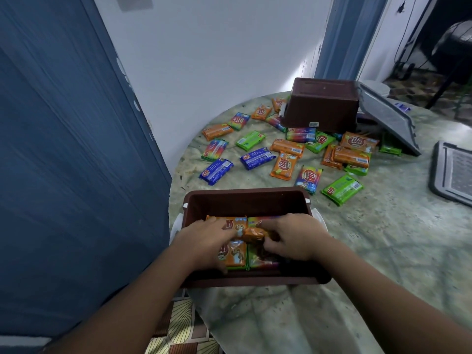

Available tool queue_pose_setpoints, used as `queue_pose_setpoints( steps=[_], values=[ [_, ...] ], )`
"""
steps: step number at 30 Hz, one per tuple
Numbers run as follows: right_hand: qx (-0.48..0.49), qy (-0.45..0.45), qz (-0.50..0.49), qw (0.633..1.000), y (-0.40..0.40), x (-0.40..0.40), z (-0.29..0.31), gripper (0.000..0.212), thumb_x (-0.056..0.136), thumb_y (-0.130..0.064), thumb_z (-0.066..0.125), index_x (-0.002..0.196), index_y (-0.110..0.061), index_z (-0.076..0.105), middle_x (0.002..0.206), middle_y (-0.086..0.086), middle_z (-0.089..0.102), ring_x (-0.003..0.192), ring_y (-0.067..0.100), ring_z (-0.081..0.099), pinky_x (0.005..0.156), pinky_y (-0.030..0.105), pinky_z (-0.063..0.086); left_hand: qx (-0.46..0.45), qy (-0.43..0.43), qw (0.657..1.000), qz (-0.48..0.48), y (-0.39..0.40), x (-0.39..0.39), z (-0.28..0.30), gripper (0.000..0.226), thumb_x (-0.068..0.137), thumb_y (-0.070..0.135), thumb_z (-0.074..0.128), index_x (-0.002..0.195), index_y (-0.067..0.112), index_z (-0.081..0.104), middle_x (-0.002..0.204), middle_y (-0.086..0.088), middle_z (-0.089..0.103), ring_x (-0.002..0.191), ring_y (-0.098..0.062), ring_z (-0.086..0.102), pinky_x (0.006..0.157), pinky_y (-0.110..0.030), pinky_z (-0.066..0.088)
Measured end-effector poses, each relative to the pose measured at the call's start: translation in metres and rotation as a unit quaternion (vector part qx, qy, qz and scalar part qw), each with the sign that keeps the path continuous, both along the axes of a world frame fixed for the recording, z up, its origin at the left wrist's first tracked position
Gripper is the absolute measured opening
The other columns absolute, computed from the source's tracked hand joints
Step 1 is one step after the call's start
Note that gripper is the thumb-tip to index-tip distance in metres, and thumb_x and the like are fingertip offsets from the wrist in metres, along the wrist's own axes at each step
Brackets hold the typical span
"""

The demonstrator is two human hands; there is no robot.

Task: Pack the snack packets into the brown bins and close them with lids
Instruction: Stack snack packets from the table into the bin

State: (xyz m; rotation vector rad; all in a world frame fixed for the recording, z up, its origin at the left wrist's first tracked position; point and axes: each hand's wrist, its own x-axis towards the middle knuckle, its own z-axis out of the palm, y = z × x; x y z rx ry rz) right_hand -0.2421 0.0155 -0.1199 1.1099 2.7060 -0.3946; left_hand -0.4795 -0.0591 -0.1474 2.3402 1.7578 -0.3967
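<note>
A brown bin stands open at the table's near edge with several snack packets lying inside. Both my hands reach into it. My right hand pinches an orange packet near the bin's middle. My left hand lies with fingers spread over the orange packets on the bin's left side. Many loose packets, orange, green and blue, are scattered across the table beyond the bin. A second brown bin sits upside down at the back.
A grey lid leans against the upturned bin, and another grey lid lies flat at the right edge. The round table has a mottled green cover. A blue door stands close on the left, a white wall behind.
</note>
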Motion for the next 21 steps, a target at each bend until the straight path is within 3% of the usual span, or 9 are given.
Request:
queue_pose_setpoints(
  steps=[4,6,10,16,21],
  values=[
    [-0.004,-0.035,0.006,0.999,0.004,0.0,-0.003,0.045,0.101,-0.055,0.035,0.143,-0.039,0.038,0.096,0.001,0.068,0.084,0.023,0.065,0.074,0.038,0.055,-0.01,-0.014,1.0,0.011,0.001,0.002,0.006,0.079,0.073,0.071,0.073,0.141,0.04,0.046,0.139,0.01,0.048,0.127,-0.016,0.046,0.102,-0.037,0.043],
    [-0.012,-0.048,0.012,0.999,0.006,-0.003,-0.005,0.046,0.102,-0.052,0.033,0.146,-0.042,0.039,0.115,0.004,0.069,0.099,0.026,0.065,0.084,0.039,0.053,-0.011,-0.014,1.0,0.011,0.001,0.002,0.008,0.078,0.074,0.07,0.073,0.141,0.04,0.047,0.136,0.01,0.051,0.125,-0.017,0.049,0.099,-0.037,0.044],
    [-0.032,-0.064,0.028,0.997,0.007,-0.007,-0.009,0.046,0.099,-0.047,0.034,0.144,-0.047,0.044,0.145,-0.006,0.054,0.121,0.025,0.06,0.096,0.046,0.052,-0.016,-0.012,1.0,0.013,0.001,0.002,0.009,0.079,0.073,0.071,0.073,0.141,0.041,0.047,0.135,0.01,0.052,0.123,-0.018,0.05,0.098,-0.038,0.046],
    [-0.001,-0.041,0.041,0.998,0.005,-0.004,-0.009,0.032,0.1,-0.043,0.042,0.132,-0.042,0.046,0.129,-0.003,0.064,0.106,0.025,0.064,0.086,0.042,0.055,-0.022,-0.011,1.0,0.015,0.002,0.0,0.006,0.08,0.072,0.073,0.073,0.141,0.041,0.046,0.136,0.01,0.052,0.124,-0.017,0.051,0.099,-0.039,0.047],
    [0.001,-0.045,0.047,0.998,0.005,-0.004,-0.009,0.055,0.095,-0.062,0.053,0.147,-0.049,0.041,0.136,-0.004,0.045,0.118,0.023,0.057,0.089,0.039,0.052,-0.018,-0.011,1.0,0.009,0.003,-0.001,0.004,0.08,0.072,0.073,0.073,0.14,0.039,0.046,0.136,0.009,0.052,0.123,-0.018,0.052,0.099,-0.04,0.048]
  ],
)
